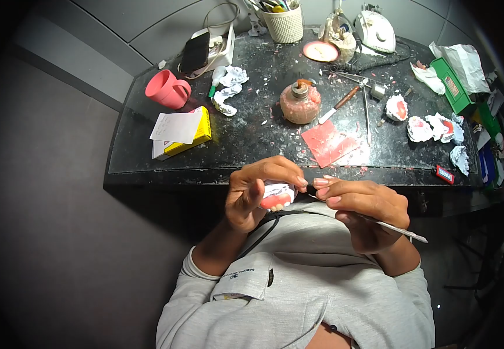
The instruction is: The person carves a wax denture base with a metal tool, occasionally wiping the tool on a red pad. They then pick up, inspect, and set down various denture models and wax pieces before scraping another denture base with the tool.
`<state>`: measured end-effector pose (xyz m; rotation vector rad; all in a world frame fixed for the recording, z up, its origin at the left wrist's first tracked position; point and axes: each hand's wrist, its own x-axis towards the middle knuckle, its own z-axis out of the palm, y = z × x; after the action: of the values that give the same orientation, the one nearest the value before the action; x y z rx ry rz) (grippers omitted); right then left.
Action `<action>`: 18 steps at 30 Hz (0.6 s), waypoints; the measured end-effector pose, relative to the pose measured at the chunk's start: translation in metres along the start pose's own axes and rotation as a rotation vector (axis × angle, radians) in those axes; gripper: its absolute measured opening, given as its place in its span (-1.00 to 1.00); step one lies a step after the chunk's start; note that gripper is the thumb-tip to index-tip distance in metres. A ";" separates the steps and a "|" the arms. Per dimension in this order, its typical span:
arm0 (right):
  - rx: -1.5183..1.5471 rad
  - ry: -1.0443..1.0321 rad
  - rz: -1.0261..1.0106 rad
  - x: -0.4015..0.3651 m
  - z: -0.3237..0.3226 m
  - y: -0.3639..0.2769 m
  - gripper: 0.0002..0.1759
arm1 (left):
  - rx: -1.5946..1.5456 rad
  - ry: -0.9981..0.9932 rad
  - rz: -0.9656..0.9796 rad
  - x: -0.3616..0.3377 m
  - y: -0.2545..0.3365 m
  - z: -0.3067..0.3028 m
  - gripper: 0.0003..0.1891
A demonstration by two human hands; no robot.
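Note:
My left hand (pixel 245 195) is wrapped round a white plaster dental model (pixel 275 189), which carries a pink wax gum with several artificial teeth on its near side. Between the fingers and thumb of my right hand (pixel 371 206) lies a slim metal wax carver (pixel 401 230), its broad end sticking out to the right. The carver's other end points toward the model, close to my left fingertips; whether it touches cannot be made out. Both hands are over my lap, just in front of the bench edge.
On the dark bench (pixel 240 148) stand a spirit burner (pixel 300 104), a pink mug (pixel 167 89) and a yellow box (pixel 183 132). A pink wax sheet (pixel 327 143) lies near a wooden-handled wax knife (pixel 340 104). Several plaster models (pixel 419 129) sit at right by a green box (pixel 453 87).

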<state>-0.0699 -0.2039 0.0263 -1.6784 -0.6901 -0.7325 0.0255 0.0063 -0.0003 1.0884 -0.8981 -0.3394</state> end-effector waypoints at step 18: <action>0.195 0.123 -0.003 -0.015 -0.001 0.013 -0.85 | -0.125 0.006 0.011 -0.001 -0.011 -0.010 -0.43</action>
<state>-0.0695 -0.2084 0.0074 -1.4435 -0.6551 -0.7399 0.0341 0.0080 -0.0121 0.9689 -0.8661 -0.3777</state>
